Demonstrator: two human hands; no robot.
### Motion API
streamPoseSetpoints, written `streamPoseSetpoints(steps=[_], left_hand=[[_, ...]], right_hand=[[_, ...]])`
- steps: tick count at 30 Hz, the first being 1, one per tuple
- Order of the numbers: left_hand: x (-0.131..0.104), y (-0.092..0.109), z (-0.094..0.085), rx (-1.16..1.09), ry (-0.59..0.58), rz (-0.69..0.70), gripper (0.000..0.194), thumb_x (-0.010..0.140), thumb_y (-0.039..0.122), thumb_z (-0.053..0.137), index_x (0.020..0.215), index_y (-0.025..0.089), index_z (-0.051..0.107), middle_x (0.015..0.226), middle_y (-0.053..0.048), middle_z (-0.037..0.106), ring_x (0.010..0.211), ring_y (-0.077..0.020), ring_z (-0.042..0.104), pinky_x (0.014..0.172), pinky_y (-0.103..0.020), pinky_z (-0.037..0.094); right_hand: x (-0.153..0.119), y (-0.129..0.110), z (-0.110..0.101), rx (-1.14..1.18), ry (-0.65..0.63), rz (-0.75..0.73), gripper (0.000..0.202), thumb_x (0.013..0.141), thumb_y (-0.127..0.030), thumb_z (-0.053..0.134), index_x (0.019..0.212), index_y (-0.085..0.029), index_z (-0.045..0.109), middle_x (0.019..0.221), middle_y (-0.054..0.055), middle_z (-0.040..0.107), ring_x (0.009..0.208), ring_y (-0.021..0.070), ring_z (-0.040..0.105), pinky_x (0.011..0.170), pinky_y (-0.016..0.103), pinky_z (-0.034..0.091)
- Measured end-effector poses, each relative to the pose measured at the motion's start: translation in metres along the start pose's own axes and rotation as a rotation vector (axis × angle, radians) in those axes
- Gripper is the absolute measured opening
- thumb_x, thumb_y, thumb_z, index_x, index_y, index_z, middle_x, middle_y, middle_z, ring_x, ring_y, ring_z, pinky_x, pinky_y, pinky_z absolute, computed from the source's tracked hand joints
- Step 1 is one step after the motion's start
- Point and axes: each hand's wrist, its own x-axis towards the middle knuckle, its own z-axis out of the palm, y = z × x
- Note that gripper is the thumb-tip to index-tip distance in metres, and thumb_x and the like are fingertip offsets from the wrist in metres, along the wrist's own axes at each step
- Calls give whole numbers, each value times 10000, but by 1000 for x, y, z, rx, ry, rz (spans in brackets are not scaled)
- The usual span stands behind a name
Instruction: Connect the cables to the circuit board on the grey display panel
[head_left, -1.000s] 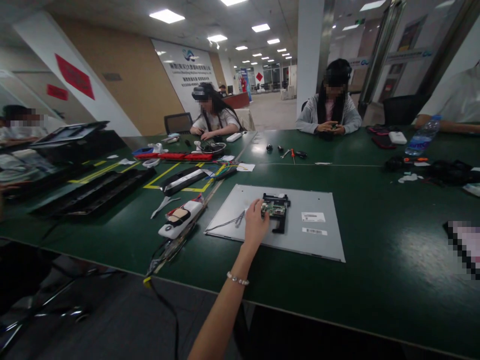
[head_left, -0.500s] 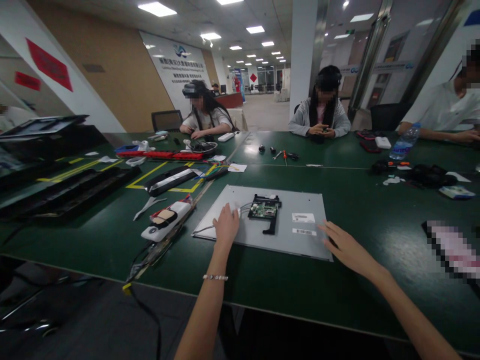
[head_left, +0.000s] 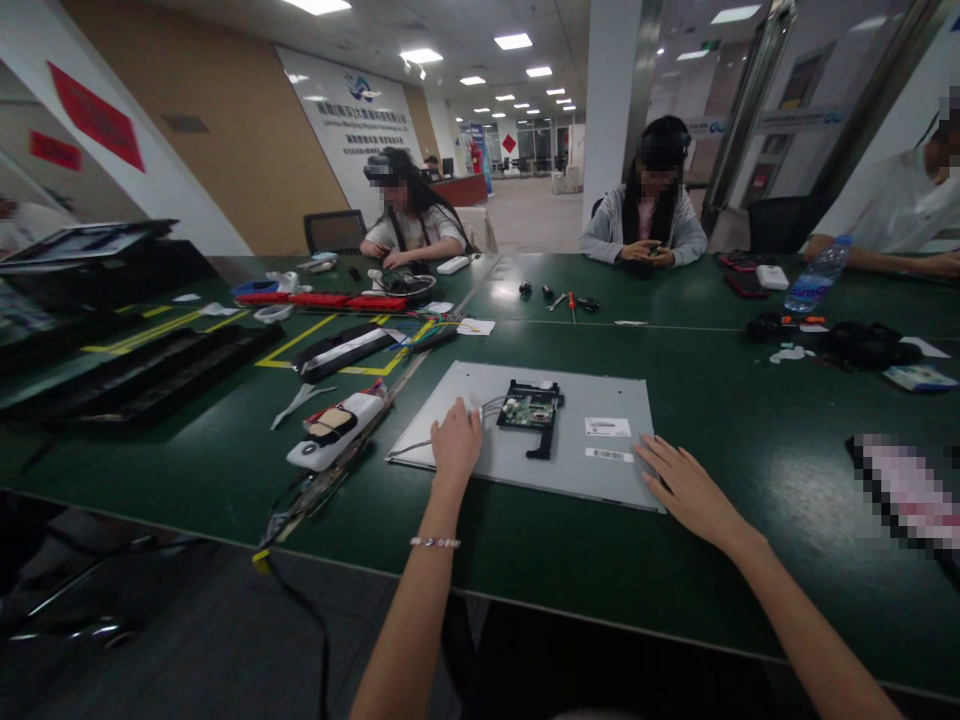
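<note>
A flat grey metal panel [head_left: 412,425], like the back of a display, lies on the green table before me. Near its middle sits a green circuit board [head_left: 529,410] in a black bracket [head_left: 541,440]. A thin cable [head_left: 491,405] runs from the board leftward beneath my left hand [head_left: 456,440] and out towards the panel's left corner. That hand is closed over the cable, fingers bent down, with the fingertips partly hidden. My right hand [head_left: 686,490] is open, its spread fingers resting at the panel's right edge beside two white labels [head_left: 607,427].
Left of the panel lie a white device [head_left: 337,430] with wires, a black casing [head_left: 349,350] and long black troughs [head_left: 142,375]. Beyond are a screwdriver [head_left: 572,306] and a water bottle [head_left: 817,275]. A pixelated object [head_left: 907,490] is at right. Several people sit around the table.
My right hand has settled from just off the panel's right edge onto it, fingers flatter. My left hand stays at the cable. The view has shifted slightly.
</note>
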Motion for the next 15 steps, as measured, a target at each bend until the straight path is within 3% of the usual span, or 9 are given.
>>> streamPoseSetpoints(steps=[4, 8, 10, 12, 15], left_hand=[[-11, 21, -7, -73, 62, 89, 461, 994, 308, 424, 1407, 104, 422, 1392, -236, 518, 1245, -356, 530, 1079, -617, 317], [-37, 61, -17, -154, -10, 448, 492, 932, 313, 538, 1401, 191, 451, 1483, -171, 440, 1362, -333, 421, 1113, -576, 319], [-52, 78, -21, -173, -51, 553, 520, 904, 299, 574, 1403, 224, 452, 1509, -148, 412, 1399, -321, 372, 1141, -575, 274], [-65, 88, -24, -183, -78, 580, 529, 894, 277, 578, 1405, 239, 447, 1523, -141, 392, 1419, -318, 340, 1147, -579, 256], [-78, 90, -31, -190, -111, 513, 519, 901, 253, 554, 1407, 239, 439, 1532, -143, 376, 1430, -323, 320, 1130, -592, 279]], right_hand=[[0, -3, 3, -25, 1, 20, 582, 1002, -493, 230, 1519, -254, 347, 1616, 40, 250, 1487, 229, 192, 1191, 495, 192], [1, -9, 3, -54, -16, 31, 587, 1003, -483, 206, 1529, -250, 324, 1623, 32, 228, 1493, 240, 165, 1189, 524, 178], [4, -15, 2, -65, -22, 27, 592, 1006, -472, 195, 1535, -234, 313, 1624, 41, 222, 1494, 249, 157, 1188, 531, 176], [9, -23, 1, -85, -21, 20, 588, 1009, -449, 196, 1532, -213, 323, 1621, 58, 230, 1495, 258, 153, 1188, 531, 170], [22, -37, 2, -138, -12, 0, 567, 1008, -396, 231, 1518, -182, 356, 1609, 87, 265, 1492, 277, 161, 1188, 538, 152]])
